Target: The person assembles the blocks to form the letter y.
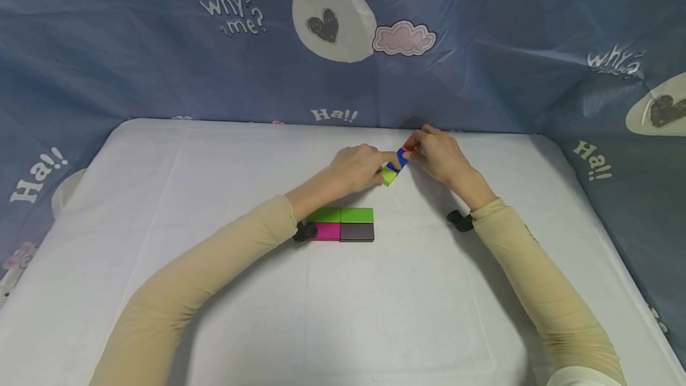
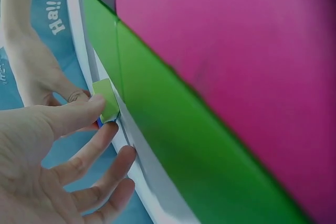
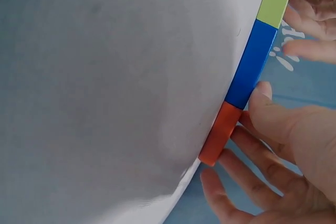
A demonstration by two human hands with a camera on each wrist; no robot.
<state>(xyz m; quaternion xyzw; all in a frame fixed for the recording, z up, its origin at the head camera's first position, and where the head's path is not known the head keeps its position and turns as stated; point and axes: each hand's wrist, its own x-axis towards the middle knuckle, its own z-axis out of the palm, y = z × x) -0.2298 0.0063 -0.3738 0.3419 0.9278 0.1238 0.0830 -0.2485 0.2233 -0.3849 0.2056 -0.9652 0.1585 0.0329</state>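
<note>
Four flat blocks (image 1: 343, 223) (touching), hands (image 1: 399, 161) beyond

Place: a makeshift recording booth, not a lived-in room.
Walls: a blue printed curtain (image 1: 161, 46) hangs on the far, left and right sides, with cartoon hearts, a pink cloud and the words "why me?" and "Ha!!".
Work surface: a table (image 1: 214, 290) under a plain white cloth, closed in by the curtain.
Props: coloured blocks (image 1: 343, 223) near the middle.
</note>
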